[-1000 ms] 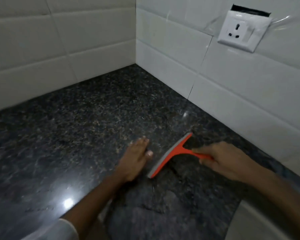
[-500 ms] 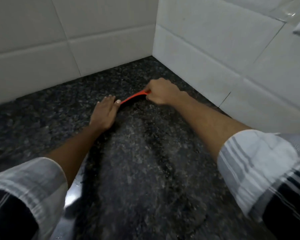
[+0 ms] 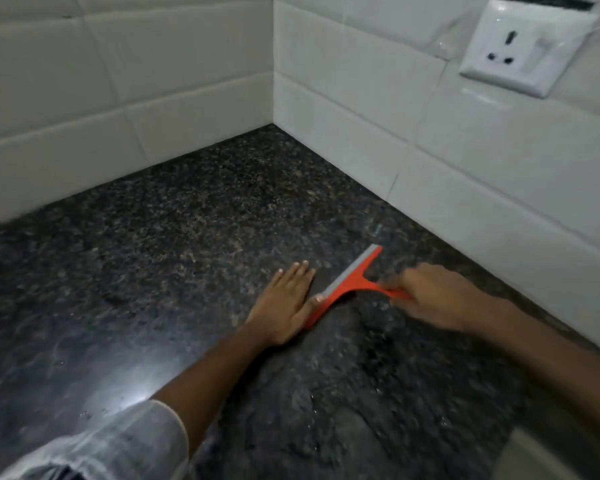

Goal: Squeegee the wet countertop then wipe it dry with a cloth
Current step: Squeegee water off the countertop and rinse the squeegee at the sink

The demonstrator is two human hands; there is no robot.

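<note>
Gripping the squeegee (image 3: 349, 282), right hand (image 3: 437, 296) has withdrawn from the corner; left hand (image 3: 286, 306) stays flat.

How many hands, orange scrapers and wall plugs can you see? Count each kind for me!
Hands: 2, left hand and right hand
Orange squeegee: 1
Wall socket: 1
Total: 4
</note>
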